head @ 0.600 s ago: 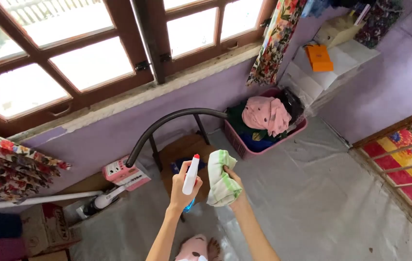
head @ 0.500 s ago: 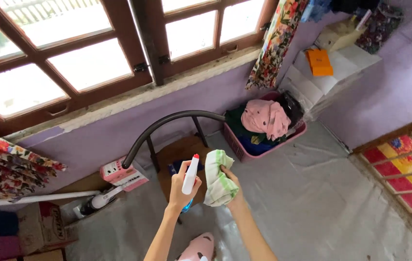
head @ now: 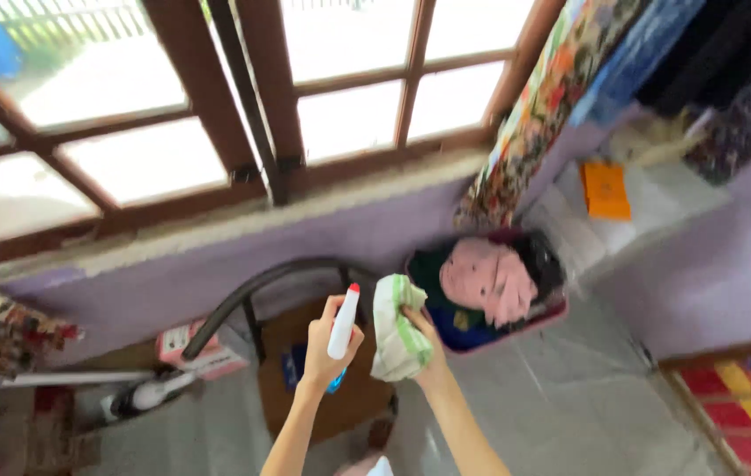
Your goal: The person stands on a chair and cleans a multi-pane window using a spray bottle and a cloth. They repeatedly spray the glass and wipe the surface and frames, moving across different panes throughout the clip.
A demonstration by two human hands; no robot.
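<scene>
A white spray bottle is gripped in the left hand, a green-striped cloth clutched in the right hand, above a wooden chair.

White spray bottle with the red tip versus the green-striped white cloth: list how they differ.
The white spray bottle with the red tip is rigid, slim and upright in the left hand; the green-striped white cloth is soft, wider and hangs crumpled from the right hand. Both are mostly white and held up side by side.
</scene>
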